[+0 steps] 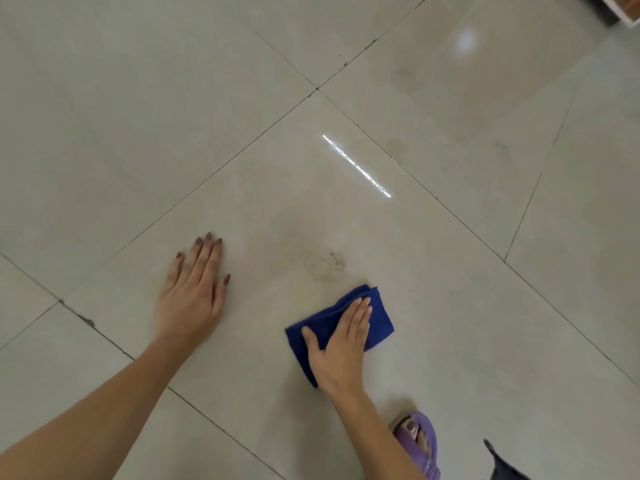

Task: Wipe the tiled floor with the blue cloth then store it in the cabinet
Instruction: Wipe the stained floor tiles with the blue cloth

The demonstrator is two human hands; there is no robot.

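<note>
Purple sandal [420,445] at 5 o'clock, foot inside, toes painted. Dark fabric edge [502,465] just right of it. Wooden furniture corner [620,8] at 1 o'clock. Brownish stain [327,266] near centre.

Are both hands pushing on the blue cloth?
No, only the right hand presses the blue cloth; the left hand lies flat on the bare tiled floor.

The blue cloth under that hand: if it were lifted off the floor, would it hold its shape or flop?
The blue cloth looks soft and folded in layers, so it would probably droop and unfold. It seems thin, so likely light. Under the flat right hand it should glide easily on the glossy tiled floor.
</note>
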